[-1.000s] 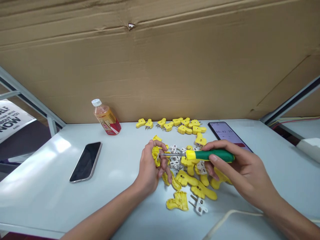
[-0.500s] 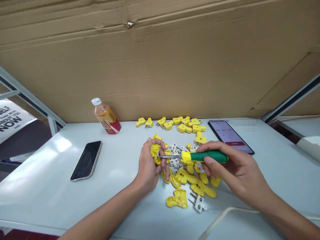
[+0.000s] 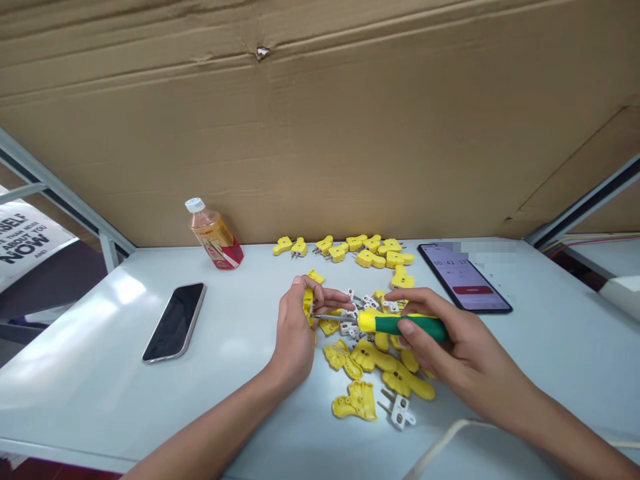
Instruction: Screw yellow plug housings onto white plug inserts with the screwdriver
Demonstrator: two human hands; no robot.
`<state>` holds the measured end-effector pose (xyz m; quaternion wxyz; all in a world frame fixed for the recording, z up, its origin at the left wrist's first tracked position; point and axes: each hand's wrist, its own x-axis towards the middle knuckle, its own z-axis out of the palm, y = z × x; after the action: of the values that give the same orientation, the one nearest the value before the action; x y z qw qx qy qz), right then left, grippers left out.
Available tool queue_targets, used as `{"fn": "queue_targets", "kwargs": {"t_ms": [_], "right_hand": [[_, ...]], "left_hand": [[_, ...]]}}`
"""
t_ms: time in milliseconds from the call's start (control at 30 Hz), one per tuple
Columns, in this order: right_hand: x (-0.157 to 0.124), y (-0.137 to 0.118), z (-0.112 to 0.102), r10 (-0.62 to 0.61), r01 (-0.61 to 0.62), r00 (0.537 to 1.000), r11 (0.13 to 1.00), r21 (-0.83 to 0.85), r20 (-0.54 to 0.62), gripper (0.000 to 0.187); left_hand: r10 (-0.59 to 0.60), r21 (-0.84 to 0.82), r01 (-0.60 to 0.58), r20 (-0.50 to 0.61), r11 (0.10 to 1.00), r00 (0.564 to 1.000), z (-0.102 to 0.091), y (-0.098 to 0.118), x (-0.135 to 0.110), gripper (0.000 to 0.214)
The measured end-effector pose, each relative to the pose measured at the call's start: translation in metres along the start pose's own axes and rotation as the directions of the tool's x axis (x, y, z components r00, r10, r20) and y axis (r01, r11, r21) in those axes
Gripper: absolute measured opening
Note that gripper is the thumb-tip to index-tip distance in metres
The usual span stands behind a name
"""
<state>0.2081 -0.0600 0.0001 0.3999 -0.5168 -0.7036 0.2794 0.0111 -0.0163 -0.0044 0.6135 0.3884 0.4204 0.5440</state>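
My left hand (image 3: pixel 296 327) is closed around a yellow plug shell (image 3: pixel 308 303), partly hidden by the fingers. In my right hand (image 3: pixel 450 340) lies a screwdriver (image 3: pixel 405 325) with a green and yellow handle. Its metal shaft points left, and the tip reaches the shell. Beneath and between both hands are loose yellow shell halves (image 3: pixel 370 355) and white plug inserts with metal pins, partly covered by the right hand. Closer to me are an open foot-shaped shell half (image 3: pixel 356 401) and a single white plug insert (image 3: pixel 399 411).
Yellow plugs (image 3: pixel 370 258) stand in a row along the cardboard wall (image 3: pixel 320 133). A bottle (image 3: pixel 216 235) and a dark phone (image 3: pixel 175 323) are at the left. Another phone showing a timer (image 3: pixel 463 277) lies at the right. A pale cable (image 3: pixel 445 443) crosses the front right.
The fingers of my left hand have stretched out to the right, and the shell has turned in it. The screwdriver has shifted slightly left and down, its tip still at the shell.
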Motion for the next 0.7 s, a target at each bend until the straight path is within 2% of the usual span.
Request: {"fn": "queue_targets", "kwargs": {"t_ms": [67,100,200,267,367,433,467,500,567,600,633,667,700], "right_hand": [[0.002,-0.002,-0.001,0.034,-0.034,0.999,0.999,0.01,0.023,0.026],[0.003,-0.002,-0.001,0.005,-0.005,1.0,1.0,-0.005,0.016,0.023],[0.002,0.0,-0.001,-0.2,0.195,0.979,0.974,-0.119,-0.035,0.015],[-0.001,0.003,-0.001,-0.356,0.338,0.933,0.918,-0.209,-0.056,0.017],[-0.006,0.008,0.002,-0.544,0.494,0.837,0.798,-0.345,-0.06,0.027],[-0.009,0.009,0.004,-0.617,0.555,0.786,0.735,-0.389,-0.045,0.034],[-0.009,0.008,0.005,-0.626,0.568,0.778,0.733,-0.375,-0.046,0.036],[-0.01,0.007,0.005,-0.608,0.559,0.792,0.76,-0.332,-0.059,0.036],[-0.008,0.003,0.006,-0.44,0.421,0.889,0.894,-0.153,-0.127,0.027],[-0.007,0.002,0.006,-0.276,0.278,0.951,0.961,-0.005,-0.141,0.021],[-0.006,0.0,0.006,-0.073,0.09,0.992,0.981,0.172,-0.103,0.019],[-0.006,-0.001,0.005,0.135,-0.125,0.991,0.931,0.344,-0.003,0.027],[-0.005,-0.002,0.004,0.309,-0.338,0.94,0.813,0.474,0.141,0.037]], "left_hand": [[0.031,0.032,-0.032,0.024,0.999,0.999,-0.002,-0.001,0.0,0.046],[0.044,0.049,-0.046,0.039,0.998,0.998,-0.004,-0.002,0.0,0.046],[0.042,0.073,-0.046,0.06,0.996,0.997,-0.006,-0.004,0.0,0.044],[0.033,0.069,-0.036,0.046,0.997,0.998,-0.006,-0.005,-0.001,0.043],[-0.004,0.048,0.003,0.011,0.999,1.0,-0.003,-0.005,-0.001,0.043],[-0.053,0.033,0.053,-0.007,0.998,0.999,-0.001,-0.005,0.0,0.043],[-0.066,0.029,0.066,-0.012,0.997,0.998,-0.001,-0.005,0.0,0.043],[-0.063,0.029,0.064,-0.014,0.998,0.998,-0.001,-0.005,0.001,0.044],[-0.006,0.052,0.007,-0.007,0.999,1.0,-0.002,-0.005,0.0,0.044],[0.044,0.072,-0.044,-0.002,0.996,0.999,-0.003,-0.004,0.0,0.045],[0.104,0.094,-0.104,0.004,0.99,0.995,-0.003,-0.004,-0.002,0.046],[0.166,0.111,-0.167,0.012,0.98,0.986,-0.004,-0.004,-0.003,0.047],[0.225,0.12,-0.225,0.019,0.967,0.974,-0.004,-0.003,-0.005,0.048]]}}
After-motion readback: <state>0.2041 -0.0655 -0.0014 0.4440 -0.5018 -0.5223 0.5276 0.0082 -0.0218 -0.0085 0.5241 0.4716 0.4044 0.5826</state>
